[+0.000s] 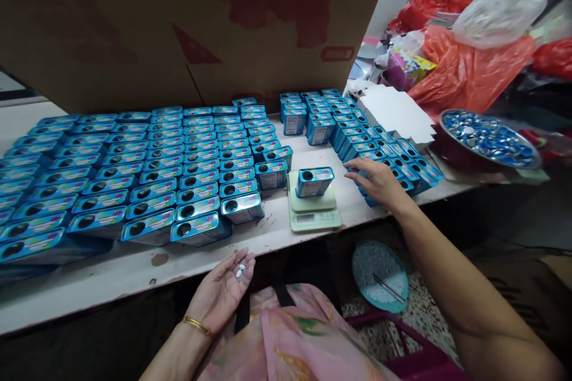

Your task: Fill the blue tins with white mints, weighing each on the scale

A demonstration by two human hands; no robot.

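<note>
My left hand [223,289] is turned palm up in front of the table edge, with a few small white oval pieces [240,271] lying near its fingers. A blue tin [314,181] with a round hole in its top stands on a pale green kitchen scale [315,218]; the numbers on its display are too small to read. Right of the scale, my right hand [373,181] hovers beside the right-hand group of blue tins [342,134]. Its fingers are apart and extended, and no object shows in them.
Rows of blue tins [156,161] fill the table's left side, before a large cardboard box [156,24]. A bowl of blue-and-silver lids [487,137] stands far right, near red plastic bags [478,71]. Below the edge sits a teal basin [379,277] of white pieces with a metal utensil.
</note>
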